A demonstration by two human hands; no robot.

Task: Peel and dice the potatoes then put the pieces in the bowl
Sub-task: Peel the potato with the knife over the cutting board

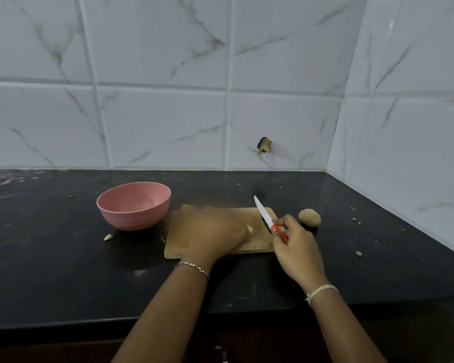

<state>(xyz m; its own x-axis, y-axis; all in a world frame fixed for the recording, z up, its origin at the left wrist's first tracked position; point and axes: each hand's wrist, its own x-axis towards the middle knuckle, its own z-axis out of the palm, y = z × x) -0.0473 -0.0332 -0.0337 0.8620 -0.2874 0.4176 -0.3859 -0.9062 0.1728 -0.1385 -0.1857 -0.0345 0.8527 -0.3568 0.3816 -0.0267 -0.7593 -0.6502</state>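
Brown-skinned whole potato [309,217] on the counter [63,258] just right of the cutting board [258,241]: firm, rounded, probably prone to rolling, best pinned by its sides. Red-handled knife [270,221] pinched in right hand [296,247]; left hand [212,231] blurred over board, grip unreadable.

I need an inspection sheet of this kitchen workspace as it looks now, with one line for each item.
Surface: black counter, with dusty marks and crumbs.
Job's things: pink bowl left of the cutting board, no pieces visible inside; one potato piece on the board; unpeeled potato on the counter right of the board.
Clutter: pale piece on the counter near the bowl; small scrap at right.
Grippers: left hand blurred over the board, grip unclear; right hand holds the knife by its red handle.
Cables: nothing seen.
Surroundings: white marbled wall tiles, one with a broken hole.
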